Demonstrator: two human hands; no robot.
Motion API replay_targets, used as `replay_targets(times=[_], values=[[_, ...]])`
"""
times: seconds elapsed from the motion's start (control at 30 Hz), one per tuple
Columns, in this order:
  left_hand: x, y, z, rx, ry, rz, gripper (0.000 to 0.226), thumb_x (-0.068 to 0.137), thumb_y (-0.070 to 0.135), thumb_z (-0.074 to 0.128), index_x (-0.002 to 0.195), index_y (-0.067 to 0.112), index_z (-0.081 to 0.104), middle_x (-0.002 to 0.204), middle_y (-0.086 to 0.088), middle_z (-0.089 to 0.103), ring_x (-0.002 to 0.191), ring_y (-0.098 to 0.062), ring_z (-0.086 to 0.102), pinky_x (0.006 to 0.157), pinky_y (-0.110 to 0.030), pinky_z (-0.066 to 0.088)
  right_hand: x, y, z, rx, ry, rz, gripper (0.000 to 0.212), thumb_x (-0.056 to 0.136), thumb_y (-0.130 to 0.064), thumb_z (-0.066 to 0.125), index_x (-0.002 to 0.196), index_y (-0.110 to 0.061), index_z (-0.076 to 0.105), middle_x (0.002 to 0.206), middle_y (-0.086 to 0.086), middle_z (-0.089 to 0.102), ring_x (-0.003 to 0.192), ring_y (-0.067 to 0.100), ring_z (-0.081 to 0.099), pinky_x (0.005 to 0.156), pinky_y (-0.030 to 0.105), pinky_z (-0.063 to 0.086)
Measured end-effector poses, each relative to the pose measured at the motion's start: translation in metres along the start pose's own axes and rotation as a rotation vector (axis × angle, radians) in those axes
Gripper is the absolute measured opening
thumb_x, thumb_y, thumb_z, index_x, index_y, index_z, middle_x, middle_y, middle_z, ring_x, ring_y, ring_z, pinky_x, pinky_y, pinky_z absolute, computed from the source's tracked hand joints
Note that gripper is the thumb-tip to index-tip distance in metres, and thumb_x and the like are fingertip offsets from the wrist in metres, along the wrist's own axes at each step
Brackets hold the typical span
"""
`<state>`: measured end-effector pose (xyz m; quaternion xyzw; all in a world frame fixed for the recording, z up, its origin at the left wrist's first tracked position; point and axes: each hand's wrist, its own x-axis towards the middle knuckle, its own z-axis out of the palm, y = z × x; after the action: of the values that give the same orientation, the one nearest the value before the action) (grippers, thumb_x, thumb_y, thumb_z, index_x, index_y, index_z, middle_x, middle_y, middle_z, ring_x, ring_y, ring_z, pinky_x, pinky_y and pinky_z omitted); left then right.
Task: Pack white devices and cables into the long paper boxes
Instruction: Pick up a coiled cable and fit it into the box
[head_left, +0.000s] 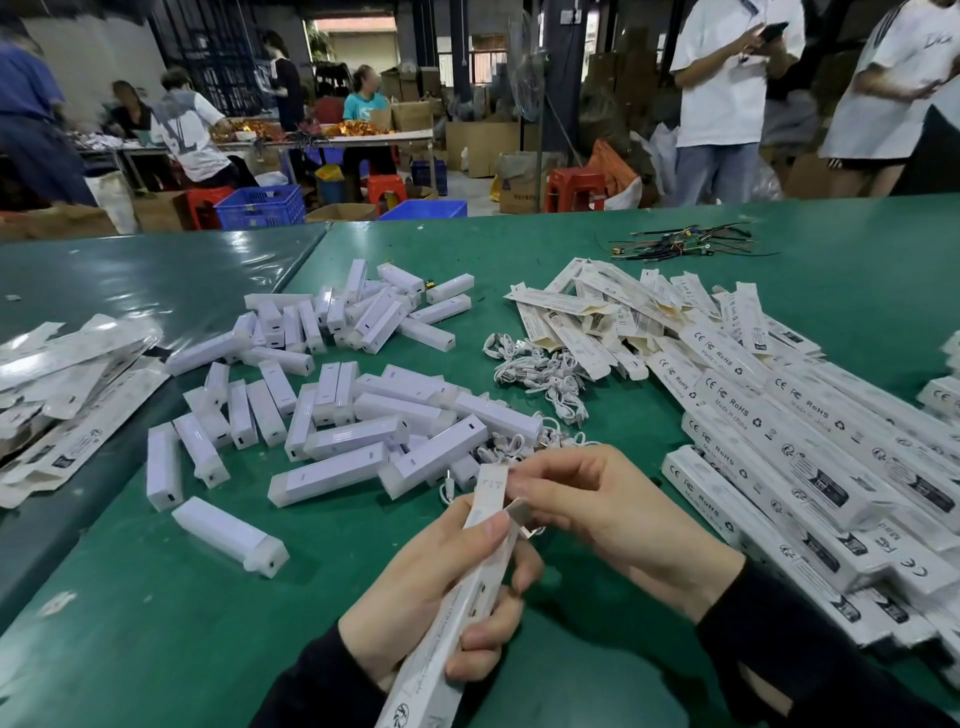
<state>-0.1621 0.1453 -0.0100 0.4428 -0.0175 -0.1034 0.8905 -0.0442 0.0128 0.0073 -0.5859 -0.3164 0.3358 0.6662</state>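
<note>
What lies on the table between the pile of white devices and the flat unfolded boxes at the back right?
In the head view, a heap of coiled white cables lies on the table between the devices and the flat boxes.

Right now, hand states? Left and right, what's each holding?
Left hand: closed around the long paper box, holding it up off the table.
Right hand: fingers pinching the flap at the box's top end.
</note>
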Motion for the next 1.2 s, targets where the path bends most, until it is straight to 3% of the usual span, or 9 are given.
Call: replay_targets(times=[0.13,0.3,0.4,0.47,0.57,0.8,0.97,1.03,1.2], values=[[0.001,0.0,-0.002,-0.003,0.077,0.01,0.059,0.079,0.032,0.066,0.13,0.015,0.039,0.074,-0.01,0.053,0.036,-0.011,0.036,0.032,-0.013,0.035,-0.002,-0.005,0.002,-0.162,-0.028,-0.06,0.024,0.094,-0.014,0.06,0.086,0.004,0.074,0.086,-0.005,0.068,0.079,0.001,0.059,0.078,0.014,0.041],[0.005,-0.004,-0.002,0.057,0.112,-0.022,0.053,0.085,0.035,0.062,0.135,0.03,0.043,0.076,-0.013,0.053,0.035,-0.013,0.036,0.034,-0.012,0.032,-0.003,-0.008,-0.002,-0.305,-0.103,-0.009,0.016,0.091,0.003,0.058,0.088,0.015,0.068,0.097,0.003,0.056,0.089,0.011,0.056,0.084,0.024,0.043],[0.007,-0.001,-0.001,-0.059,0.103,-0.076,0.053,0.079,0.028,0.067,0.128,0.02,0.049,0.078,-0.02,0.05,0.034,-0.015,0.037,0.034,-0.014,0.036,-0.002,-0.007,-0.002,-0.286,-0.09,0.02,0.016,0.091,0.002,0.059,0.093,0.017,0.066,0.097,0.006,0.058,0.084,0.022,0.06,0.074,0.028,0.049],[0.005,0.003,-0.001,-0.147,0.059,-0.101,0.059,0.068,0.021,0.079,0.116,0.009,0.047,0.082,-0.02,0.051,0.036,-0.016,0.037,0.032,-0.016,0.038,-0.003,-0.008,-0.002,-0.261,-0.046,-0.008,0.006,0.089,0.0,0.065,0.086,0.004,0.069,0.084,0.003,0.066,0.069,0.026,0.063,0.072,0.034,0.048],[0.0,0.004,-0.001,-0.17,0.032,-0.115,0.06,0.065,0.019,0.078,0.113,0.013,0.043,0.085,-0.02,0.05,0.037,-0.016,0.038,0.032,-0.017,0.039,-0.003,-0.006,-0.002,-0.259,-0.097,-0.035,0.008,0.083,-0.009,0.068,0.075,-0.011,0.068,0.072,-0.002,0.066,0.058,0.022,0.065,0.069,0.035,0.046],[-0.002,0.007,0.005,-0.162,-0.041,-0.166,0.033,0.064,0.02,0.081,0.093,0.013,0.066,0.083,-0.02,0.053,0.036,-0.017,0.039,0.032,-0.016,0.039,0.0,0.002,-0.004,-0.237,-0.256,0.041,0.022,0.081,-0.015,0.065,0.086,0.006,0.063,0.081,0.02,0.061,0.06,0.019,0.061,0.063,0.023,0.049],[0.003,0.005,0.005,-0.089,0.221,-0.03,0.057,0.072,0.012,0.072,0.122,0.009,0.046,0.071,-0.017,0.057,0.037,-0.02,0.041,0.031,-0.018,0.036,0.002,0.004,-0.003,-0.176,-0.115,0.0,0.004,0.087,-0.011,0.07,0.083,-0.012,0.069,0.074,-0.002,0.066,0.066,0.011,0.057,0.063,0.017,0.046],[0.006,0.003,0.003,-0.001,0.36,0.059,0.046,0.083,0.011,0.07,0.122,0.005,0.046,0.068,-0.013,0.058,0.043,-0.02,0.048,0.032,-0.021,0.039,0.004,0.007,-0.002,-0.206,-0.003,-0.019,0.006,0.088,-0.013,0.07,0.083,-0.015,0.072,0.074,-0.005,0.068,0.064,0.003,0.057,0.062,0.012,0.044],[0.008,0.004,0.006,0.2,0.477,0.164,0.043,0.07,0.02,0.069,0.106,0.001,0.059,0.075,-0.01,0.065,0.06,-0.019,0.061,0.045,-0.03,0.053,0.005,0.011,0.002,-0.2,0.145,-0.024,0.004,0.085,-0.013,0.073,0.084,-0.017,0.07,0.076,-0.004,0.068,0.069,0.008,0.057,0.059,0.017,0.045]])
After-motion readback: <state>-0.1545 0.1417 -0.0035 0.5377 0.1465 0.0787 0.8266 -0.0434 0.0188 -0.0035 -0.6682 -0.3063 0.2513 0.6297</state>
